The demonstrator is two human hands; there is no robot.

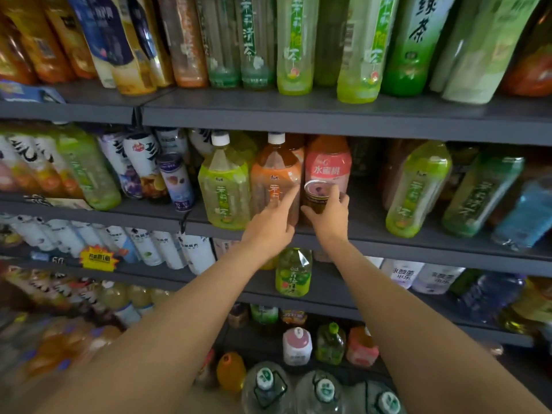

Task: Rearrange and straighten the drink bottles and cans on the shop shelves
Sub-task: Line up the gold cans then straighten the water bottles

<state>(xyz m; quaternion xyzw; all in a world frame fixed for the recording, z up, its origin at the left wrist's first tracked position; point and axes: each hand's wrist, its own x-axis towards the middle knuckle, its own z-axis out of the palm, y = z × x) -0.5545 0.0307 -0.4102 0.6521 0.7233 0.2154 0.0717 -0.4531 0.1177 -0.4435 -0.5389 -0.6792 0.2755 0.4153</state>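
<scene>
The grey metal shelf (388, 234) ran across the middle of the view, its drinks crowded on the left and gappy toward three o'clock. At its centre stood a tall brown tea bottle with an orange label and white cap (276, 180), upright, its long axis vertical and its label turned outward, which suits a front-of-shelf display. At its nine o'clock stood a yellow-green tea bottle with a white cap (224, 186), and behind, at two o'clock, a pink peach-drink bottle (328, 162).

The left hand (270, 228) reached in open, forefinger stretched along the brown bottle's label, probably steadying it while its neighbour was seated. The right hand (330, 216) gripped a small dark can with a silver pull-tab lid (318, 195), thumb on one side and fingers round the other. The can sat at the brown bottle's three o'clock, near the shelf's front edge, lid up and tipped slightly toward the camera; whether its base rested on the shelf was hidden by the fingers.
</scene>
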